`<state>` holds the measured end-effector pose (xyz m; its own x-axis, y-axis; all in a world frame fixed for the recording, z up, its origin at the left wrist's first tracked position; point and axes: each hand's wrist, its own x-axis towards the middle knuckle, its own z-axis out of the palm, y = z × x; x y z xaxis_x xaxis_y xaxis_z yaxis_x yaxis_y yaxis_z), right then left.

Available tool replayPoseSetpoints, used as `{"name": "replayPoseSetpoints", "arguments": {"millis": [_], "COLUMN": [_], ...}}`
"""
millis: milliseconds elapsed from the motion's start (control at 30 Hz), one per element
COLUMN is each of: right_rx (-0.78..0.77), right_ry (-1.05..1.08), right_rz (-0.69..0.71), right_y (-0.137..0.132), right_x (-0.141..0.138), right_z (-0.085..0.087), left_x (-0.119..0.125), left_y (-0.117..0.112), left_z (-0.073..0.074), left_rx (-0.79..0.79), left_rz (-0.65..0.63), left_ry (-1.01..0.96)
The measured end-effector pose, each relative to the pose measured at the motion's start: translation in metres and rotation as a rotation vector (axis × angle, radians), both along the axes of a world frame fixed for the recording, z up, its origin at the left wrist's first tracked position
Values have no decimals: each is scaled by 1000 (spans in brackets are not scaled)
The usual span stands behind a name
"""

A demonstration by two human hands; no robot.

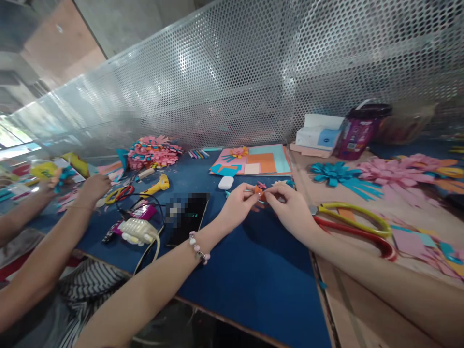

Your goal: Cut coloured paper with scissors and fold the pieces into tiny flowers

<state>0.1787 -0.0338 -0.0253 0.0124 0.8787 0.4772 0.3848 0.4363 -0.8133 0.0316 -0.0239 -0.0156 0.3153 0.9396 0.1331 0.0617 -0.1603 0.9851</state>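
Note:
Over the blue table, my left hand point(239, 205) pinches a small orange paper piece point(260, 190) between thumb and fingers. My right hand point(288, 208) closes on the other side of the same piece, its fingertips nearly meeting the left ones. Bits of pink and blue paper show around the fingertips, partly hidden. Just behind my left hand lies a white earbud case point(226, 182). Scissors with yellow and red handles point(357, 229) rest to the right of my right hand. A black phone point(188, 217) lies left of my left wrist.
Colored paper sheets point(261, 163) lie at the back before a perforated metal panel point(217, 82). Blue and pink paper flowers point(331, 174), a tissue pack point(319, 135) and a purple tub point(358, 133) stand right. A yellow glue gun point(157, 186), cables and a co-worker's hands point(94, 188) are left.

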Motion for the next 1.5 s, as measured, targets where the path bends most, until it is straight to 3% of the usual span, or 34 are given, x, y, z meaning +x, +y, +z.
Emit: {"name": "replayPoseSetpoints", "arguments": {"millis": [133,367,833,1267,1500], "right_rx": [-28,183,196,226,233], "right_ry": [17,-44,-71,-65,-87], "right_rz": [-25,-66,-74,-91,-103], "right_y": [0,-3,-8,-7,-9], "right_x": [-1,-6,-5,-5,-5], "right_z": [0,-1,1,-1,0], "left_x": [0,-1,-1,0,0], "left_y": [-2,-5,-12,-12,-17], "left_z": [3,6,2,3,11], "left_rx": [-3,65,286,325,378], "left_rz": [41,69,97,119,148], "left_ry": [24,60,210,272,356]}}
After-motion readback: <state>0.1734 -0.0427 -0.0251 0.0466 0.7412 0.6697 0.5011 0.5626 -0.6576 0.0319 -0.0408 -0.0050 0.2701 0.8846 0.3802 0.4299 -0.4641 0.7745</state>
